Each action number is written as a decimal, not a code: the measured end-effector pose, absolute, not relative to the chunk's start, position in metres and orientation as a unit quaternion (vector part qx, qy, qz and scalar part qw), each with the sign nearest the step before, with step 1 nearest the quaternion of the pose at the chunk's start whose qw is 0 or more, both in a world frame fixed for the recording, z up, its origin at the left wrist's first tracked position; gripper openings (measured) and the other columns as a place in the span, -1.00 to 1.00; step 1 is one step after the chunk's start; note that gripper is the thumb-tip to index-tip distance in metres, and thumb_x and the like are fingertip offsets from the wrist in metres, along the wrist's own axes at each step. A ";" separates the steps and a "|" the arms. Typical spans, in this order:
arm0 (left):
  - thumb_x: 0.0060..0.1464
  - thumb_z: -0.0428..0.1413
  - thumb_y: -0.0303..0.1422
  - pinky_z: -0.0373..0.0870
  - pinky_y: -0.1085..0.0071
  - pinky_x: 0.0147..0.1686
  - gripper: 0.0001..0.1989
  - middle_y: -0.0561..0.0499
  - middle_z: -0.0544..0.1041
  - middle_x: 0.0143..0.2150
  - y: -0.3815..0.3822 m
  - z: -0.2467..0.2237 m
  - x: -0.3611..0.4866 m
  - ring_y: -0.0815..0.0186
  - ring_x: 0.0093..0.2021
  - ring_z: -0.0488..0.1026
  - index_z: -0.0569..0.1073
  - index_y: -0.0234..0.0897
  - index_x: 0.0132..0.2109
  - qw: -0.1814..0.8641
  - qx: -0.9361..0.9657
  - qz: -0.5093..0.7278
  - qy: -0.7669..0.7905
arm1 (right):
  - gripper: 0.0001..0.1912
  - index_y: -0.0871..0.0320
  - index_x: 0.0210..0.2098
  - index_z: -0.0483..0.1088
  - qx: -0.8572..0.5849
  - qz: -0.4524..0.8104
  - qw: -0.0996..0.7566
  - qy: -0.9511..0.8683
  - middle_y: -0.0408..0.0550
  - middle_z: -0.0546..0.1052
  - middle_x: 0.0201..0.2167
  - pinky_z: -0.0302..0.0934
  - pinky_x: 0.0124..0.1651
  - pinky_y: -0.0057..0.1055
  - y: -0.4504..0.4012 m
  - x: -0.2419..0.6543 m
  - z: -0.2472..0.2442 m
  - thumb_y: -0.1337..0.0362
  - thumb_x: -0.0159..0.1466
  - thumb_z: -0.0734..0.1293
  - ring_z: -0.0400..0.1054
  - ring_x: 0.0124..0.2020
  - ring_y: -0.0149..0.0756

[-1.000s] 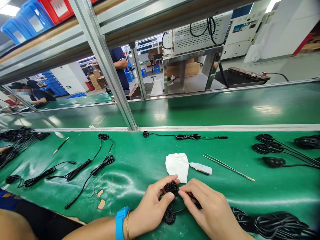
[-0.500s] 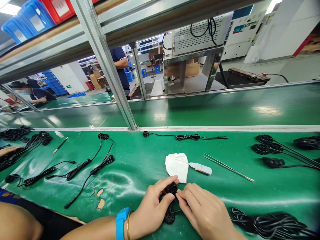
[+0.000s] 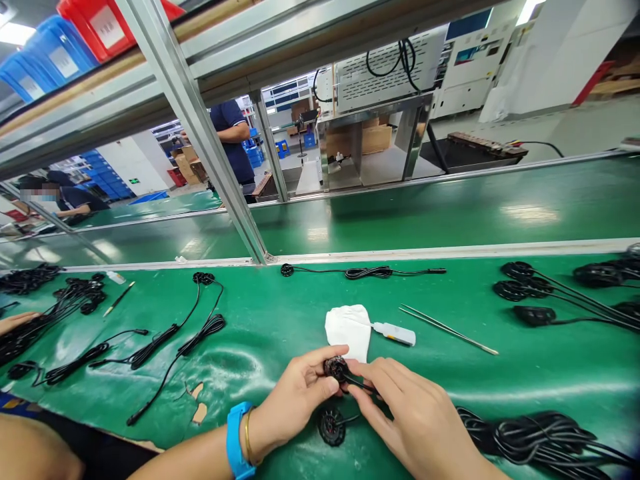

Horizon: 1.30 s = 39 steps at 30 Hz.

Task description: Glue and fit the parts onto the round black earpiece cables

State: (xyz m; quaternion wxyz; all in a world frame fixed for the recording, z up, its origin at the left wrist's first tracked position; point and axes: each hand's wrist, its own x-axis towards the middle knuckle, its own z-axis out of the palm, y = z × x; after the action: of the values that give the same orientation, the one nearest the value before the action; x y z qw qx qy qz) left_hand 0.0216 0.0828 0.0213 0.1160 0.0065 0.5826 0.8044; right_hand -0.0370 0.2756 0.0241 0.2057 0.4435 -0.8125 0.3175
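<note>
Between the thumb and fingers of my left hand is a small round black part with a cable. My right hand pinches the black cable where it leaves that part. Below, a second round black part lies on the green mat, its cable running under my right hand. Just beyond my fingers rests a folded white cloth, with the nozzle of a small white bottle touching its edge. Metal tweezers lie to the right of the bottle.
Bundled black cables lie at the right front, and more round-headed cables behind them. Several coiled cables spread over the left. An aluminium post rises at the mat's far edge. Another person's hand touches cables at far left.
The round part in my left hand has turned, so its face and cable show more. My right fingers have shifted onto the cable. The second round part is now more exposed.
</note>
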 end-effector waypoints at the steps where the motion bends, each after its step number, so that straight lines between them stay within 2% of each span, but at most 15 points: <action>1: 0.25 0.17 -0.33 0.29 0.15 0.22 -0.49 -0.26 0.45 0.19 0.083 0.021 0.022 0.13 0.16 0.44 0.34 -0.33 0.29 0.118 0.004 0.806 0.579 | -0.89 0.17 -0.13 0.36 0.443 0.321 0.203 -0.812 -0.09 0.44 -0.33 0.11 -0.26 -0.39 0.276 -0.037 0.024 0.37 0.42 0.21 0.32 -0.35 -0.36; 4: 0.24 0.18 -0.32 0.27 0.13 0.25 -0.49 -0.25 0.44 0.21 0.083 0.020 0.022 0.13 0.17 0.43 0.34 -0.31 0.29 0.116 -0.002 0.805 0.582 | -0.89 0.16 -0.23 0.34 0.447 0.328 0.183 -0.812 -0.10 0.41 -0.35 0.08 -0.27 -0.39 0.276 -0.035 0.024 0.41 0.41 0.20 0.30 -0.35 -0.37; 9: 0.26 0.15 -0.33 0.22 0.16 0.30 -0.53 -0.16 0.43 0.23 0.088 0.020 0.025 0.13 0.26 0.35 0.37 -0.23 0.28 0.089 0.003 0.777 0.623 | -0.87 0.17 -0.27 0.32 0.450 0.324 0.185 -0.811 -0.08 0.37 -0.38 0.04 -0.29 -0.39 0.275 -0.033 0.023 0.44 0.39 0.19 0.25 -0.36 -0.35; 18: 0.30 0.08 -0.38 0.14 0.23 0.36 -0.56 -0.02 0.41 0.25 0.088 0.015 0.031 0.21 0.28 0.31 0.38 -0.10 0.29 0.066 0.011 0.700 0.711 | -0.84 0.16 -0.34 0.27 0.451 0.311 0.189 -0.815 -0.11 0.31 -0.43 0.00 -0.34 -0.40 0.272 -0.032 0.018 0.44 0.37 0.18 0.20 -0.42 -0.36; 24: 0.27 0.14 -0.33 0.21 0.18 0.30 -0.52 -0.17 0.43 0.23 0.088 0.019 0.026 0.15 0.24 0.36 0.35 -0.25 0.30 0.099 0.013 0.777 0.622 | -0.87 0.15 -0.30 0.27 0.438 0.344 0.180 -0.811 -0.12 0.37 -0.38 0.07 -0.31 -0.43 0.271 -0.034 0.020 0.43 0.38 0.18 0.27 -0.38 -0.40; 28: 0.24 0.18 -0.30 0.26 0.10 0.25 -0.40 -0.26 0.43 0.21 0.087 0.018 0.025 0.12 0.16 0.43 0.24 -0.28 0.36 0.124 0.005 0.808 0.576 | -0.88 0.16 -0.28 0.29 0.439 0.355 0.189 -0.803 -0.11 0.39 -0.36 0.09 -0.27 -0.44 0.272 -0.035 0.023 0.43 0.38 0.19 0.29 -0.34 -0.38; 33: 0.19 0.23 -0.33 0.28 0.18 0.21 -0.50 -0.22 0.45 0.16 0.087 0.018 0.025 0.14 0.17 0.40 0.36 -0.28 0.24 0.093 0.009 0.806 0.584 | -0.88 0.14 -0.29 0.29 0.442 0.348 0.196 -0.803 -0.12 0.35 -0.42 0.03 -0.33 -0.40 0.273 -0.034 0.025 0.44 0.37 0.21 0.23 -0.41 -0.37; 36: 0.17 0.25 -0.34 0.33 0.19 0.15 -0.46 -0.21 0.50 0.05 0.086 0.019 0.025 0.16 0.08 0.45 0.35 -0.32 0.26 0.100 -0.008 0.806 0.583 | -0.88 0.14 -0.29 0.29 0.445 0.343 0.200 -0.803 -0.12 0.34 -0.43 0.02 -0.33 -0.40 0.274 -0.033 0.025 0.43 0.38 0.21 0.23 -0.42 -0.36; 39: 0.15 0.26 -0.34 0.32 0.16 0.17 -0.43 -0.24 0.50 0.04 0.084 0.020 0.026 0.11 0.13 0.43 0.35 -0.35 0.26 0.110 -0.026 0.795 0.596 | -0.88 0.15 -0.29 0.30 0.448 0.336 0.201 -0.804 -0.12 0.35 -0.43 0.02 -0.33 -0.41 0.275 -0.033 0.025 0.43 0.38 0.20 0.23 -0.42 -0.37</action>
State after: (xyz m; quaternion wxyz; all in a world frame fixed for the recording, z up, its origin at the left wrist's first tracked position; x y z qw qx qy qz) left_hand 0.0261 0.0837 0.0198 0.1104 -0.0261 0.5959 0.7950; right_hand -0.0331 0.2752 0.0247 0.2005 0.4477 -0.8041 0.3358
